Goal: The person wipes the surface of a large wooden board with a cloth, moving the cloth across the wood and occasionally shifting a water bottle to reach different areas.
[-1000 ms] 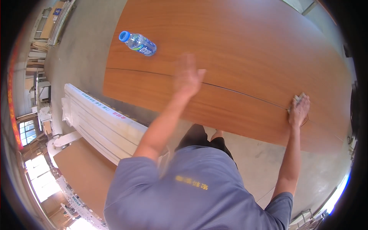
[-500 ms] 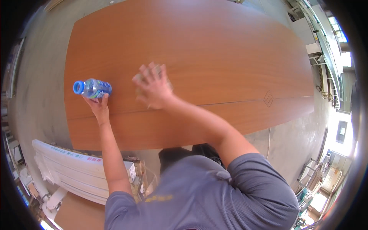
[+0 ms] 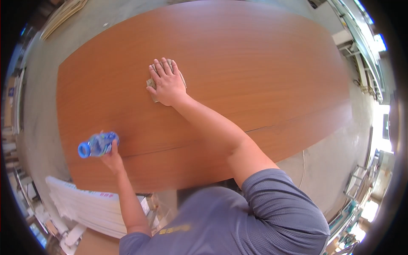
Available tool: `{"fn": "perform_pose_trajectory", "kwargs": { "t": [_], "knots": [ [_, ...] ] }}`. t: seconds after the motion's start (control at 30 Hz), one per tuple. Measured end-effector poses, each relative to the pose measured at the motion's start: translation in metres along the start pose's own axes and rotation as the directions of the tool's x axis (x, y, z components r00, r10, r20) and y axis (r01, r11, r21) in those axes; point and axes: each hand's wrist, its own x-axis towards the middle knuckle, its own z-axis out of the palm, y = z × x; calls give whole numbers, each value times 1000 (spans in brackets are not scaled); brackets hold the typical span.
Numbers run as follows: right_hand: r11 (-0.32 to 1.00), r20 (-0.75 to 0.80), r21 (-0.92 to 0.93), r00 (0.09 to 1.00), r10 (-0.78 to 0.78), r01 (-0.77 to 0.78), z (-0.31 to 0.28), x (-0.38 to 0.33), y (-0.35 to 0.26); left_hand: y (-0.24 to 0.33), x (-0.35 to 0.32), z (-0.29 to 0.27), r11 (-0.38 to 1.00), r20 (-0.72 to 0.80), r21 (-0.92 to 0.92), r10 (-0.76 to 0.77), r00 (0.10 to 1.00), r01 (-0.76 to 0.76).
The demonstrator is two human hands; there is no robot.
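Observation:
My left hand (image 3: pixel 112 161) is closed around a clear plastic bottle (image 3: pixel 98 145) with a blue label and a blue rim at its near-left end. The bottle is tilted, its blue end toward the lower left, over the left part of a reddish-brown wooden panel (image 3: pixel 255 76). My right hand (image 3: pixel 168 88) lies flat with fingers spread on a crumpled greyish-beige cloth (image 3: pixel 150 83), pressing it against the panel. Most of the cloth is hidden under the palm. A dark seam crosses the panel nearer to me.
At the lower left stand stacked white boards (image 3: pixel 87 208) close to the panel's near edge. Long wooden strips (image 3: pixel 63 17) lie at the far left. Grey concrete floor (image 3: pixel 325 170) surrounds the panel. Racks and equipment line the right side.
My right hand has come down flat on the cloth, a little farther across the panel. My left hand with the bottle appears lower, nearer to me. The view has shifted.

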Motion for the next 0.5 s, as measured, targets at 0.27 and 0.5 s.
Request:
{"fn": "perform_pose_trajectory", "kwargs": {
  "t": [0.27,0.5],
  "knots": [
    [917,-236,-219,930,280,-332,-107,-97,327,37,-88,156,999,-14,40,29,999,-28],
    [785,-364,-399,868,339,-474,-244,-296,604,56,-94,217,973,127,134,173,977,-189]
  ]
}}
